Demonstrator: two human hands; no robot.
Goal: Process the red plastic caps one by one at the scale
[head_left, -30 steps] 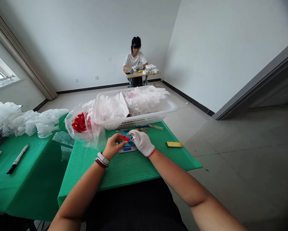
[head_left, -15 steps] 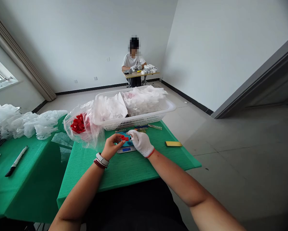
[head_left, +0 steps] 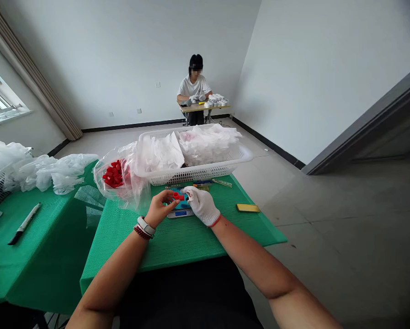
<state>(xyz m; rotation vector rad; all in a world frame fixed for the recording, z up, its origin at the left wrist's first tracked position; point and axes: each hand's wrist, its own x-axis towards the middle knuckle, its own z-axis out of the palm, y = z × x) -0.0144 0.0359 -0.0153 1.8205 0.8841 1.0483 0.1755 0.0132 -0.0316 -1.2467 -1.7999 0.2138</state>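
Between thumb and fingers, my bare left hand (head_left: 158,209) pinches a small red plastic piece (head_left: 177,196), roughly T-shaped with a round opening facing up. My right hand (head_left: 202,205), in a white knit glove with a red cuff, is closed at the piece's right end. Something small and dark shows at its fingertips, but the glove hides what it is. Beneath both hands sits a small digital scale (head_left: 180,213) with a blue display and a blue top. A clear plastic bag (head_left: 138,194) behind my left hand contains several similar red pieces (head_left: 113,174).
A white plastic basket (head_left: 198,172) of white bags stands behind the scale. Pens (head_left: 221,183) and a yellow-topped block (head_left: 247,208) lie on the green-covered table (head_left: 191,246). At left, another green table holds a marker (head_left: 24,224). A person (head_left: 195,87) sits working at a far table.
The view has shifted slightly. Both hands stay together at the red piece, which looks turned a little, its round opening showing more. The far person's head has moved.
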